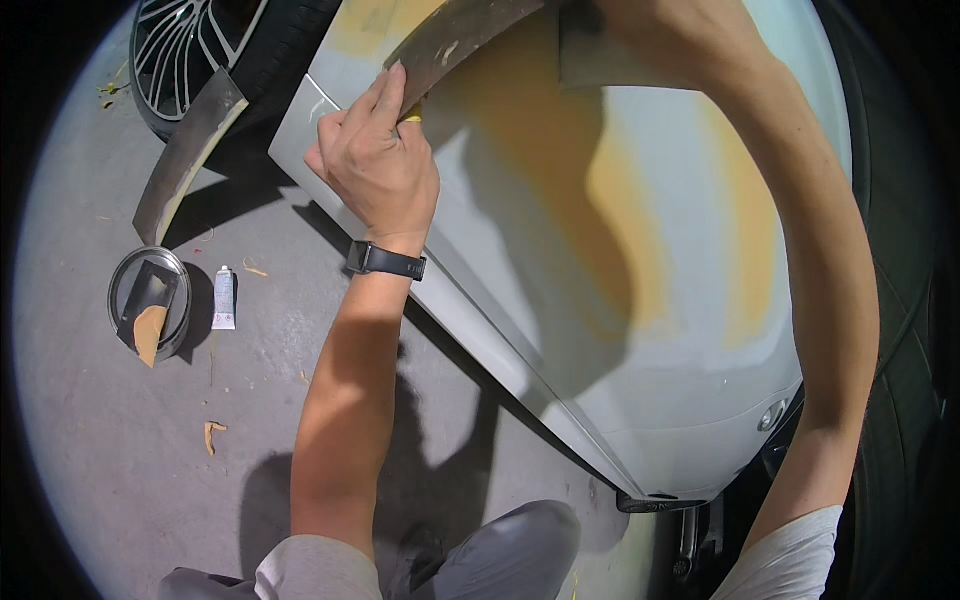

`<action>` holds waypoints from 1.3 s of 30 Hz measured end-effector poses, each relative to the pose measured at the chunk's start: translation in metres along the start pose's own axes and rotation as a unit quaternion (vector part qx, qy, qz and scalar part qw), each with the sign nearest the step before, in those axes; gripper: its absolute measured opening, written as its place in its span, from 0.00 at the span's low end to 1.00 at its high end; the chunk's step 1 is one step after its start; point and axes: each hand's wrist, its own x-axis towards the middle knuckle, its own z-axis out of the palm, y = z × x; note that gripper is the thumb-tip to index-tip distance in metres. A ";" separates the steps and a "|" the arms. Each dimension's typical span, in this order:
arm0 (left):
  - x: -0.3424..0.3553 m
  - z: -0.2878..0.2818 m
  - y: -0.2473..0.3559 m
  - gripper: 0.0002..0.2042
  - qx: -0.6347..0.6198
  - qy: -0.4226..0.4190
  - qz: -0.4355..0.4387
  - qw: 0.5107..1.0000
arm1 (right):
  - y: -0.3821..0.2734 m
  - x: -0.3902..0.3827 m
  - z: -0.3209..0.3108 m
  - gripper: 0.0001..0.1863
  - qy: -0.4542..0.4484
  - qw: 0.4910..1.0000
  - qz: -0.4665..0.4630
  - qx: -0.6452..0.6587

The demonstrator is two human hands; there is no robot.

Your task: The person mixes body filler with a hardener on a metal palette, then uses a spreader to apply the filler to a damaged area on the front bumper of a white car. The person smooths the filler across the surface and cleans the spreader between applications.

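Observation:
At the upper middle, my left hand point(380, 165) is closed on the lower end of a long dark flexible spreader point(460, 45), with a bit of yellow point(413, 113) beside the fingers. The strip curves up past the top edge of the view. My right arm arches round from the right, and my right hand point(650, 30) is partly cut off at the top, gripping a dark flat end of what looks like the same bowed spreader; its fingertips are hidden. Both hands are over a pale car panel point(710, 270) with smooth yellow-orange filler patches point(640, 270).
On the grey floor at left stands an open metal can point(183, 300) with a scraper carrying tan putty point(150, 330). A second dark strip point(185, 160) with a putty-coated edge leans near the wheel point(205, 50). A white tube point(224, 300) and putty scraps point(211, 437) lie nearby.

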 end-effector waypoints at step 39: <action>-0.278 -0.047 0.131 0.33 -0.153 -0.227 0.013 0.962 | -0.057 -0.320 -0.028 0.39 -0.158 0.974 0.152 0.054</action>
